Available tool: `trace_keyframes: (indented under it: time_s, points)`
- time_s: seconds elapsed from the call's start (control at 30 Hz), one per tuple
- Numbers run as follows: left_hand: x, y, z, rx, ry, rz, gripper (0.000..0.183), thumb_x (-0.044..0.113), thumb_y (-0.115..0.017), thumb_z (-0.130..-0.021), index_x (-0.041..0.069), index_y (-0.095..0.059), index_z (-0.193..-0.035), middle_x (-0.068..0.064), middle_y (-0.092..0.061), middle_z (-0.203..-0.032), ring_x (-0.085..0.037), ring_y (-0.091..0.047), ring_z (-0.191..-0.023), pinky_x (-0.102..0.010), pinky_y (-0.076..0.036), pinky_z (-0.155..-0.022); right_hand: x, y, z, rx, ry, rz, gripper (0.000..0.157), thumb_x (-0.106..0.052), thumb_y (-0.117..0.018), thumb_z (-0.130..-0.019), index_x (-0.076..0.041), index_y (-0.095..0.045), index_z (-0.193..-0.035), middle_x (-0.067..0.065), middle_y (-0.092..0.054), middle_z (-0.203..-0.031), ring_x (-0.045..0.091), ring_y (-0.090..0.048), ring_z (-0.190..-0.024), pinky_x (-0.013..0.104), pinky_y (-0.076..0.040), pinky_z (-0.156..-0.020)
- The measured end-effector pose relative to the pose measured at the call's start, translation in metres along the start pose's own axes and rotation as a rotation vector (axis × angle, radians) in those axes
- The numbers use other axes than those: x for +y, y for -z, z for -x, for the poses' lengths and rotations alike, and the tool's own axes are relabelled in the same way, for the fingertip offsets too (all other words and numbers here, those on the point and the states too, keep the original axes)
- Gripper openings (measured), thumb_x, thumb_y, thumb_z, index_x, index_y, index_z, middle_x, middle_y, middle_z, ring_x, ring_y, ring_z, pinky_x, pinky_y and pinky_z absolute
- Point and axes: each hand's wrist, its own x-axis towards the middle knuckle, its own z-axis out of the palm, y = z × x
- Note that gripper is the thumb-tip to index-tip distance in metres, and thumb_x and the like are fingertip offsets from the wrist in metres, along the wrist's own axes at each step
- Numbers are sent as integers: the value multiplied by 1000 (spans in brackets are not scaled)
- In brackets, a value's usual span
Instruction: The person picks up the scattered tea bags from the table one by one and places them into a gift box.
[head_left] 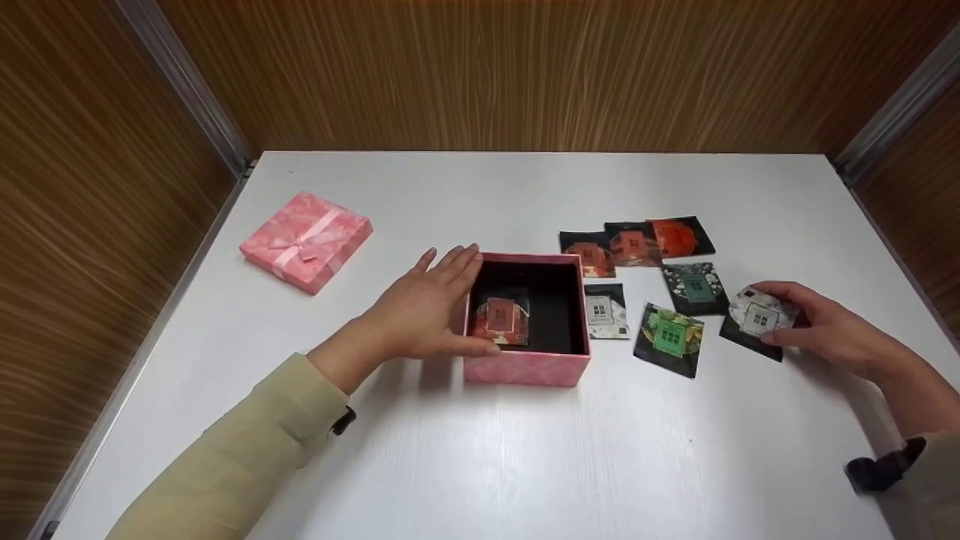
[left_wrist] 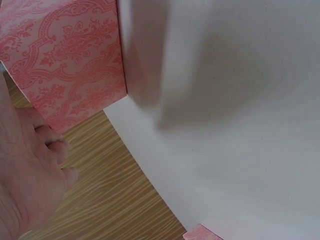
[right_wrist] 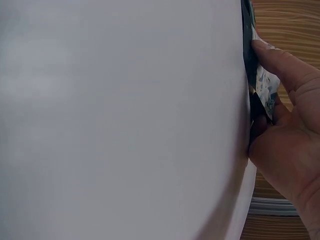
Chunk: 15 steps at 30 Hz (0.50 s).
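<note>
My left hand [head_left: 424,311] rests on the left side of an uncovered pink box [head_left: 525,369], fingers stretched along the rim and thumb across the front corner. Inside the dark interior lies one red-and-black sachet [head_left: 501,319]. In the left wrist view, the box's patterned wall [left_wrist: 75,60] stands beside the left hand [left_wrist: 32,160]. At the right, my right hand [head_left: 825,330] pinches a white-and-black floral sachet [head_left: 756,319] between thumb and fingers. The right wrist view shows that sachet [right_wrist: 265,85] tilted in the right hand [right_wrist: 292,120], close to the table surface.
A pink lid with a ribbon bow [head_left: 307,241] lies at the far left. Right of the box are a white sachet [head_left: 604,311], a green sachet [head_left: 670,340] and a dark floral sachet [head_left: 696,289]. Behind them overlap red sachets [head_left: 634,246]. Wood-grain panels [head_left: 525,75] enclose the white table [head_left: 510,457].
</note>
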Motion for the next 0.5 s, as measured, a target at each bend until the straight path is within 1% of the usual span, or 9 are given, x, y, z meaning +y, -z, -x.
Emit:
trace_keyframes:
  time_s: [0.13,0.33,0.4,0.5]
  points:
    - [0,1,0,-3,1,3,131,96,-46,-84,3,-12,-170,-13,-9,-177,-27,-8,-163,-49,-3,-131,-2,0,1,50,25,-5,71,-16,-80,-97,-14,-44,-158,11,-51,-122,20,-49,-95,25,-44,-75]
    - [1,2,0,-18,6,-5,131,96,-44,-83,4,-10,-170,-13,-8,-177,-27,-7,-163,-49,-2,-131,-4,1,0,85,0,24,72,-20,-81,-97,-14,-44,-159,10,-50,-131,18,-48,-97,23,-41,-76]
    - [1,2,0,-17,6,-7,131,97,-44,-83,3,-10,-170,-13,-8,-177,-27,-7,-163,-49,-2,-131,-4,2,0,86,-5,29,74,-20,-81,-97,-14,-43,-160,12,-50,-133,16,-50,-97,23,-42,-76]
    - [1,1,0,-11,3,-5,131,96,-45,-83,3,-11,-170,-13,-8,-177,-27,-7,-163,-49,-2,-131,-6,5,-1,74,-16,31,78,-21,-83,-95,-14,-41,-162,21,-49,-139,13,-55,-97,21,-43,-77]
